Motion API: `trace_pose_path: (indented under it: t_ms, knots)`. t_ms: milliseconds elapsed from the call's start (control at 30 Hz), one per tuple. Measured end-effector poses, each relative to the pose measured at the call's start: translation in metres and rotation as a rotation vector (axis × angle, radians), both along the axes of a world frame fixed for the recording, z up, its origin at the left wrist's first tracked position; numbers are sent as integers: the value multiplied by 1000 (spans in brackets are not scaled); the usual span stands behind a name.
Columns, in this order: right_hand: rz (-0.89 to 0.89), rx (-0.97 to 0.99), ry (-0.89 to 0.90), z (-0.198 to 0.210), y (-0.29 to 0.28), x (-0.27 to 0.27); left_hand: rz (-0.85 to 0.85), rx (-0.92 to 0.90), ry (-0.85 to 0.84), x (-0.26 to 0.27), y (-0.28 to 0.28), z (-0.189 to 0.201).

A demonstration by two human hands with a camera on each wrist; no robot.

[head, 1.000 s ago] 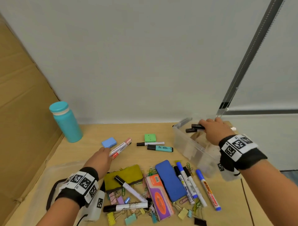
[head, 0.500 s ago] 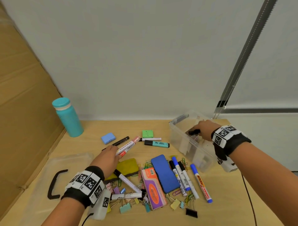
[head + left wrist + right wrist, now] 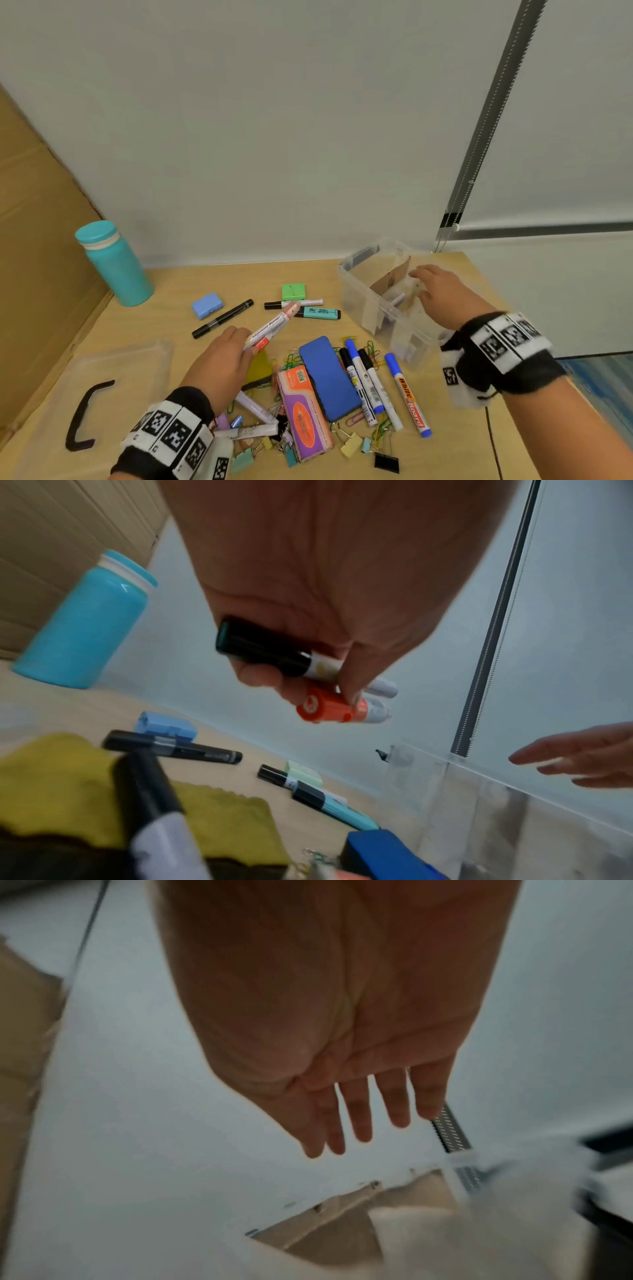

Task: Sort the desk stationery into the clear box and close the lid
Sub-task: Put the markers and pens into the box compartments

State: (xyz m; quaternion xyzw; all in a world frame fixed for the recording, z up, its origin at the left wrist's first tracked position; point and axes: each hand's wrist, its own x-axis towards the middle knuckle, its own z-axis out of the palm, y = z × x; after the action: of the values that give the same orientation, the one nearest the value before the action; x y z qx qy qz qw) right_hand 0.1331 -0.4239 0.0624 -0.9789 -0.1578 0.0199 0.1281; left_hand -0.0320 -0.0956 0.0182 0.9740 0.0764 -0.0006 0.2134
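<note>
clear box [image 3: 359, 301]: open, on the desk's far right.
lid [image 3: 102, 356]: flat, well left of the box.
2 markers [image 3: 270, 329]: held above the pile.

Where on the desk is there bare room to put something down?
Bare wood lies between the teal bottle and the green block, along the wall, and in front of the clear box, at the desk's right edge. The middle, around the blue eraser, is crowded with markers and clips.

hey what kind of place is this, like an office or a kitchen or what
Most likely an office or study desk. A wooden desk against a plain wall is strewn with whiteboard markers, binder clips and a blue board eraser, with a window blind's bead chain hanging beside it.
</note>
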Motion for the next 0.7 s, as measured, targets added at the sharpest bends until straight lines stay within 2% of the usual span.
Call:
trace_pose_path:
  t_ms: [167,233,367,500,700]
  knots:
    - [-335,97,-25,-37,-29,-5,-44,-54,-127,23,-45,14]
    - [-412,90,-8,-53,-28,-2,-67,-52,-144,40,-71,21]
    - [-446,163,-2,-64,-18,-6,-133,14,-125,80,-122,35]
    - [-431,134,-2,-63,-17,-9,-160,110,-59,125,-165,43]
    - [-433,107,0,-59,-17,-9,-188,120,39,166,-195,43]
